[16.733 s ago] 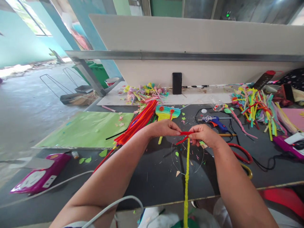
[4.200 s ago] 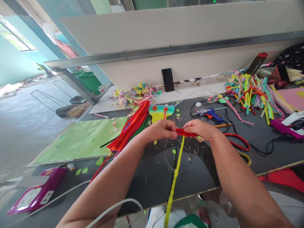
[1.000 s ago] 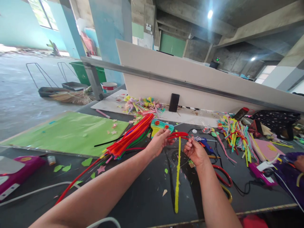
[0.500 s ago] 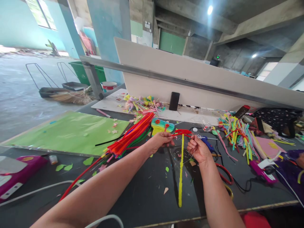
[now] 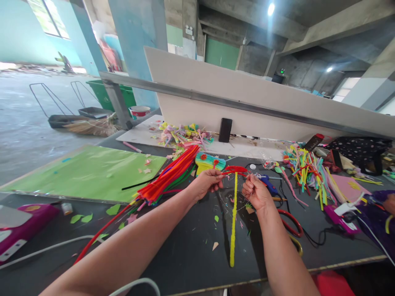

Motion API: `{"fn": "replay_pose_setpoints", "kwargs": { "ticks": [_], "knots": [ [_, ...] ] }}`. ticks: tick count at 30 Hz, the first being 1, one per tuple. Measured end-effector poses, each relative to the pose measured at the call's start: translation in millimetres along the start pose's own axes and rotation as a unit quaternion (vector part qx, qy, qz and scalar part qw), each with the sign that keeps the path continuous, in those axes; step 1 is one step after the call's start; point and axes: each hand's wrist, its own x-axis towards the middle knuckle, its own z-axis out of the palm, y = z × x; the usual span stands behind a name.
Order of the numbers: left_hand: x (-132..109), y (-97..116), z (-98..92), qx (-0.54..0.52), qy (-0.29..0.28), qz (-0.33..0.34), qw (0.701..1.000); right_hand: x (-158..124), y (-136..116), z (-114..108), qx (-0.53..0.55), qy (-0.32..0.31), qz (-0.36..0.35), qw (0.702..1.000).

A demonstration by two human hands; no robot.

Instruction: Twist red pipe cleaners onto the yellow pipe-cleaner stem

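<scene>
Above the dark table, my left hand [image 5: 210, 181] pinches the left end of a bent red pipe cleaner [image 5: 236, 169]. My right hand [image 5: 253, 189] has its fingers closed on the right end. From the middle of the red loop a long yellow pipe cleaner [image 5: 233, 222] extends down toward the table's near edge. Behind my left hand lies a yellow and turquoise pipe-cleaner piece [image 5: 210, 163] with red flowers. A bundle of red pipe cleaners [image 5: 169, 174] rests left of it. Just beyond my right hand is a blue glue gun [image 5: 269, 185].
Red-handled scissors [image 5: 291, 224] lie right of my right forearm. A green sheet [image 5: 83, 172] covers the left side. A black phone [image 5: 225, 130] leans against the white board [image 5: 197, 109]. Pipe-cleaner scraps [image 5: 308, 170] and a purple power strip [image 5: 341, 220] are at right, near another person's sleeve [image 5: 372, 220].
Both hands keep hold of the red pipe cleaner in nearly the same place. The whole view has shifted slightly, and the red loop looks a little flatter.
</scene>
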Motion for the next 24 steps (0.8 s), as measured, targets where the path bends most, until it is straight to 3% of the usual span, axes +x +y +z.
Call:
{"fn": "replay_pose_setpoints", "kwargs": {
  "ticks": [16,24],
  "knots": [
    [0.9,-1.7,0.4,0.0,0.017,-0.005,1.0,4.0,4.2,-4.3,-0.003,0.01,-0.006,1.0],
    [7.0,-7.0,-8.3,0.001,0.002,0.004,1.0,2.6,1.6,-3.6,0.04,0.005,0.047,0.998]
  ]
}}
